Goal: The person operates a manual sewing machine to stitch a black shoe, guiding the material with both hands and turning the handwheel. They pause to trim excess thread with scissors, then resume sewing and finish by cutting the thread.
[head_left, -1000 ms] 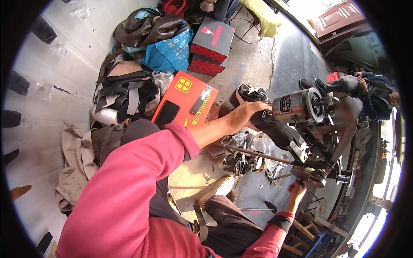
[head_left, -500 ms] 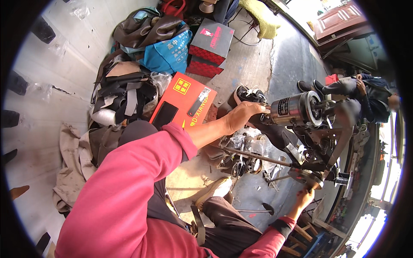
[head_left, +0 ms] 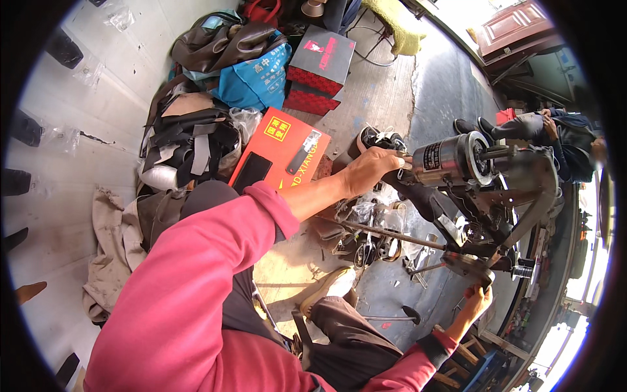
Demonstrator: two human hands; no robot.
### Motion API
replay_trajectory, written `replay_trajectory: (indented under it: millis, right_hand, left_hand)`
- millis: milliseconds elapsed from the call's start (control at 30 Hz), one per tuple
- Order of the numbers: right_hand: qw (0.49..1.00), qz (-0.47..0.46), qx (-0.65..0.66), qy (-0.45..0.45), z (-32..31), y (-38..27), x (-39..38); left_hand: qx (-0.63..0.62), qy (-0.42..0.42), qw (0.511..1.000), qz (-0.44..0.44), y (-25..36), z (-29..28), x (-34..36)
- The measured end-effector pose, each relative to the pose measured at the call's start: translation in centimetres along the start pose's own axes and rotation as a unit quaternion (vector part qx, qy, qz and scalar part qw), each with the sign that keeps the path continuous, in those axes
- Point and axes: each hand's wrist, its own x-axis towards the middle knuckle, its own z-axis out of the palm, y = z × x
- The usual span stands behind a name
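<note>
A hand-cranked sewing machine [head_left: 444, 162] with a shiny metal cylinder and a dark frame stands in front of me, on my right. My left hand [head_left: 371, 171] is closed at the cylinder's near end, thumb on top. What its fingers pinch there is small and mostly hidden. Lower down, my right hand [head_left: 477, 302] has its fingers curled at the rim of the machine's hand wheel [head_left: 465, 264], gripping it. A black sneaker with white laces [head_left: 385, 139] is just beyond my left hand.
An orange-red box [head_left: 277, 147] beside my left arm bears a black phone [head_left: 253, 172]. Behind it are a black-and-red box [head_left: 321, 62], a blue bag [head_left: 258, 81] and scrap material [head_left: 202, 140]. Shoe parts and tools [head_left: 375, 245] lie under the machine. Another person [head_left: 568, 140] sits at far right.
The hand wheel has turned, and my right hand has moved slightly right and down with its rim. My left hand stays at the cylinder's end, almost unmoved.
</note>
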Motion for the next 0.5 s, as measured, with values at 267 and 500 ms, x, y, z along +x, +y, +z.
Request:
replay_trajectory:
  millis: [267, 500]
  right_hand:
    - [0.981, 0.105, -0.074, -0.148, 6.5, 8.1, -1.0]
    - [0.968, 0.128, -0.016, -0.217, 9.7, 3.5, -5.0]
  left_hand:
    - [-0.103, -0.004, 0.986, -0.134, 1.0, -0.5, -0.4]
    - [-0.136, -0.072, 0.968, -0.200, 1.8, -1.5, -0.2]
